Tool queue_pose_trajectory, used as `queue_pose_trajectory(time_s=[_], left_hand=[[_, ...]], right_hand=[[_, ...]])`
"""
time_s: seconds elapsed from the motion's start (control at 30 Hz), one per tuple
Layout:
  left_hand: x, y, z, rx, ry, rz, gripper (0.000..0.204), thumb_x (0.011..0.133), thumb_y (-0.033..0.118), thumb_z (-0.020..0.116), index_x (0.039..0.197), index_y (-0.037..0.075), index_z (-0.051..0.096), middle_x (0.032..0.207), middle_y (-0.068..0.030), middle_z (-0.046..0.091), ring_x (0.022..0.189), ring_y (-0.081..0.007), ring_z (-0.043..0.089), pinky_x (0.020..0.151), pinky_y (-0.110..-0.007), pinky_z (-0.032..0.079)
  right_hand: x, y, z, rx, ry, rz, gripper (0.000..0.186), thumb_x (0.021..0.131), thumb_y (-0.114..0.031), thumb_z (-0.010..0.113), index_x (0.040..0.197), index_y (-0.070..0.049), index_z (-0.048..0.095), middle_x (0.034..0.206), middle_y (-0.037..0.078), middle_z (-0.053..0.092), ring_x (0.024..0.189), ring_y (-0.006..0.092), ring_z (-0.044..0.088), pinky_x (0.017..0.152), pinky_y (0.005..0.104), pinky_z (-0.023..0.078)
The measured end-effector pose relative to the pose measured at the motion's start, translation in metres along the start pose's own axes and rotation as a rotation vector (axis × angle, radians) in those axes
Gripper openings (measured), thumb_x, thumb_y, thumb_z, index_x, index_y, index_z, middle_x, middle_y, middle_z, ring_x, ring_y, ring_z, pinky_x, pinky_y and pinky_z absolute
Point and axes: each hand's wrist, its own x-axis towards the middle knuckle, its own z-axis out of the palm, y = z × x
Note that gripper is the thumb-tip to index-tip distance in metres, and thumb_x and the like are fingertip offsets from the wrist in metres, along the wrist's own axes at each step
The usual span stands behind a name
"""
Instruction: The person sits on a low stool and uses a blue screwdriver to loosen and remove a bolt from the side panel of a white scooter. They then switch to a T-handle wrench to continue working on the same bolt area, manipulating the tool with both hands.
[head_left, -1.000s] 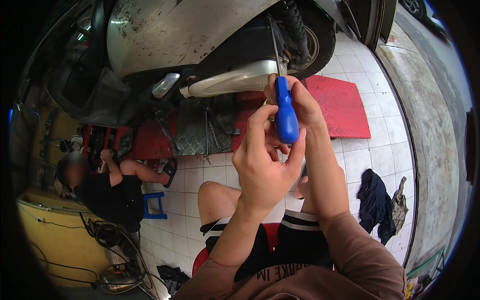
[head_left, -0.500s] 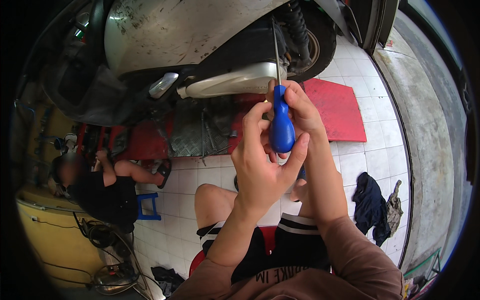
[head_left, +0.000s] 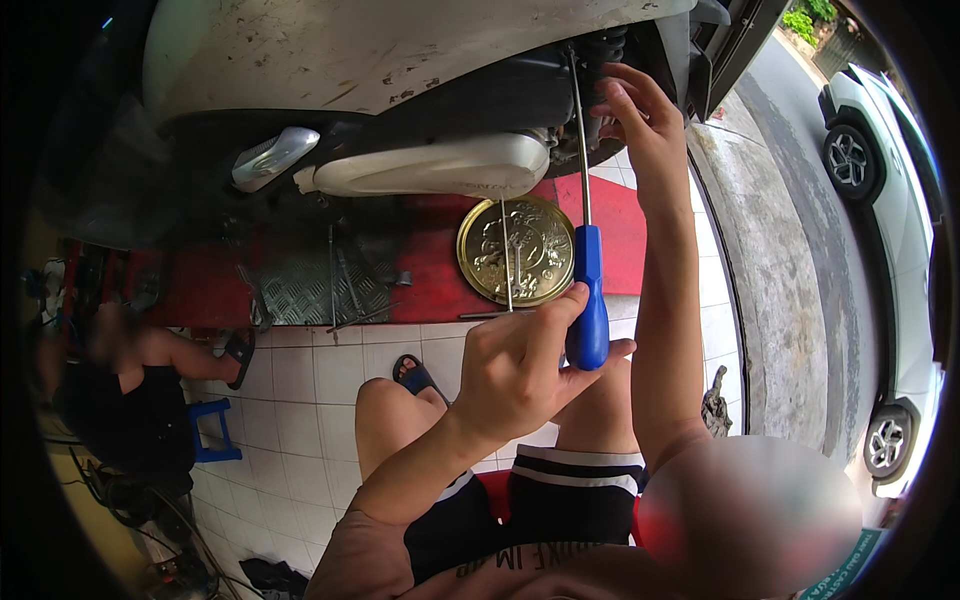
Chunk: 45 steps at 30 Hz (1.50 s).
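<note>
Screwdriver [head_left: 583, 208] standing right of frame centre, left hand [head_left: 515, 370] pinching handle [head_left: 589, 335] between forefinger and thumb. We are seeing right hand [head_left: 642, 122] now off handle, fingers loosely spread near shaft [head_left: 581, 140], leaving left hand gripping alone.

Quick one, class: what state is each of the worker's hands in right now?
Left hand: closed, holding the blue-handled screwdriver.
Right hand: open, fingers bent, nothing visible in its grip.
</note>
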Motion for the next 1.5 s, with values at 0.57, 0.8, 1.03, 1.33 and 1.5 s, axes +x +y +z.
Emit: queue_pose_trajectory(time_s=[0.57, 0.8, 1.03, 1.33, 1.5], left_hand=[[-0.022, 0.004, -0.014, -0.109, -0.014, -0.043, 0.034, 0.075, 0.019, 0.079, 0.09, 0.001, 0.056, 0.06, -0.0063, 0.056, 0.047, -0.0197, 0.058, 0.044, -0.03, 0.047], [-0.08, -0.004, -0.027, -0.154, -0.196, 0.079, 0.028, 0.072, 0.018, 0.071, 0.096, 0.005, 0.063, 0.06, -0.0018, 0.05, 0.044, -0.0172, 0.051, 0.045, -0.03, 0.043], [-0.113, -0.026, -0.014, -0.085, -0.324, 0.134, 0.021, 0.075, 0.022, 0.072, 0.089, 0.008, 0.065, 0.059, -0.0007, 0.051, 0.047, -0.016, 0.054, 0.048, -0.03, 0.045], [-0.102, -0.049, -0.018, -0.227, -0.122, -0.153, 0.022, 0.073, 0.02, 0.074, 0.068, 0.007, 0.057, 0.05, -0.0042, 0.052, 0.04, -0.0206, 0.053, 0.043, -0.031, 0.043], [-0.087, -0.106, -0.023, -0.263, 0.111, -0.602, 0.03, 0.09, 0.02, 0.065, 0.068, 0.001, 0.058, 0.051, -0.0005, 0.051, 0.045, -0.0056, 0.044, 0.044, -0.025, 0.034]], right_hand=[[0.04, 0.015, 0.021, -0.309, 0.071, 0.043, 0.017, 0.08, -0.01, 0.069, 0.09, 0.002, 0.073, 0.072, 0.005, 0.069, 0.063, 0.0087, 0.06, 0.064, 0.0235, 0.049], [-0.12, 0.105, -0.034, 0.013, 0.293, 0.55, 0.006, 0.087, -0.006, 0.064, 0.086, 0.0, 0.065, 0.07, 0.001, 0.06, 0.059, 0.0075, 0.054, 0.054, 0.0183, 0.043], [-0.137, 0.167, -0.012, 0.171, 0.199, 0.708, 0.007, 0.087, -0.004, 0.064, 0.09, 0.002, 0.064, 0.071, 0.002, 0.059, 0.058, 0.0088, 0.055, 0.052, 0.0207, 0.046], [-0.129, 0.19, 0.001, -0.101, 0.081, 0.711, 0.012, 0.089, -0.006, 0.06, 0.095, -0.001, 0.068, 0.075, 0.001, 0.062, 0.061, 0.0079, 0.058, 0.056, 0.0216, 0.049], [-0.14, 0.2, 0.008, -0.371, -0.243, 0.745, 0.016, 0.086, -0.01, 0.062, 0.094, 0.0, 0.073, 0.071, 0.004, 0.066, 0.061, 0.01, 0.061, 0.057, 0.0242, 0.05]])
